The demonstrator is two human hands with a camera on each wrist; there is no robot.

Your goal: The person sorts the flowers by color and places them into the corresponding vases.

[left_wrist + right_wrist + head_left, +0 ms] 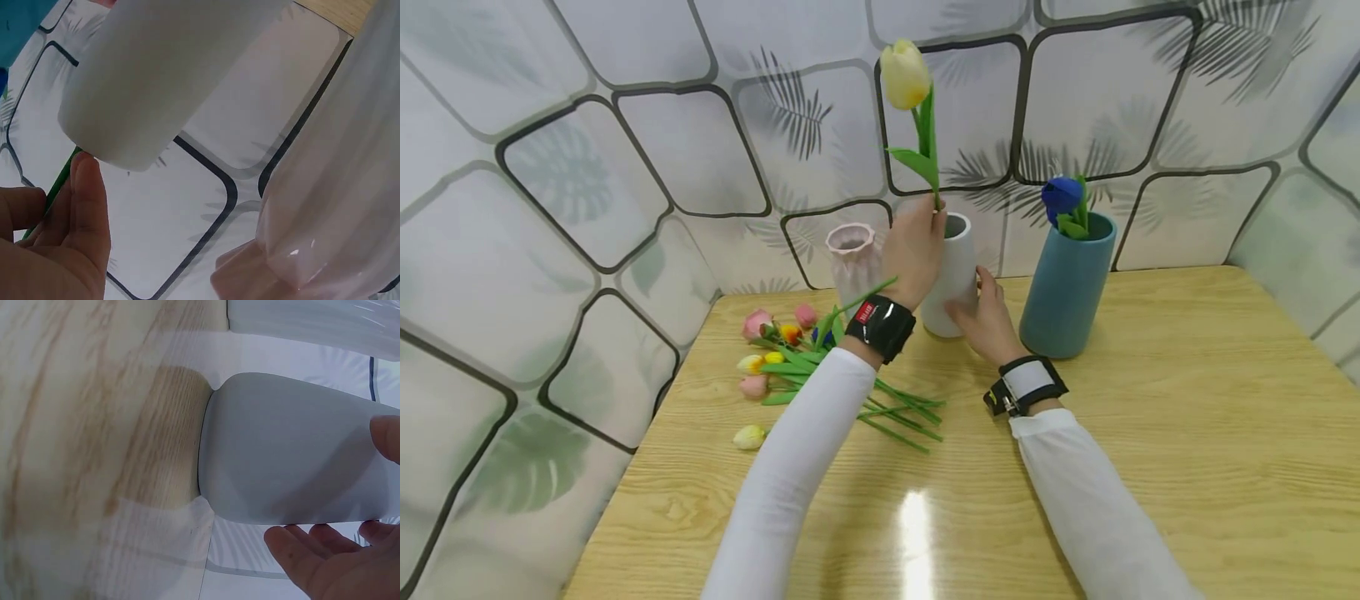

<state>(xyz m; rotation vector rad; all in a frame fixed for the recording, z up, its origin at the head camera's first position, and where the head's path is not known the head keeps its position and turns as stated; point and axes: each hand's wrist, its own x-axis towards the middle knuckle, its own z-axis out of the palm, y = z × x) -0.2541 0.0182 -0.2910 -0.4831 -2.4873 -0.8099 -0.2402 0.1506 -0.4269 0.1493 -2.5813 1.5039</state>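
Note:
My left hand (917, 250) pinches the green stem (60, 184) of a white-yellow tulip (906, 75) at the mouth of the white vase (951, 283). The bloom stands high above the rim, and in the left wrist view the stem meets the vase's edge. Lower down, my right hand (988, 321) holds that vase by its side. The right wrist view has the thumb (386, 437) on one side of the vase and the fingers (297, 553) along the other. The vase stands upright on the wooden table (970, 500).
Left of the white vase stands a pink fluted vase (853, 258), partly behind my left hand. A blue vase (1067, 292) with a blue flower (1063, 197) stands to the right. Loose artificial flowers (790, 367) lie under my left forearm. A patterned wall covering (820, 125) backs the table.

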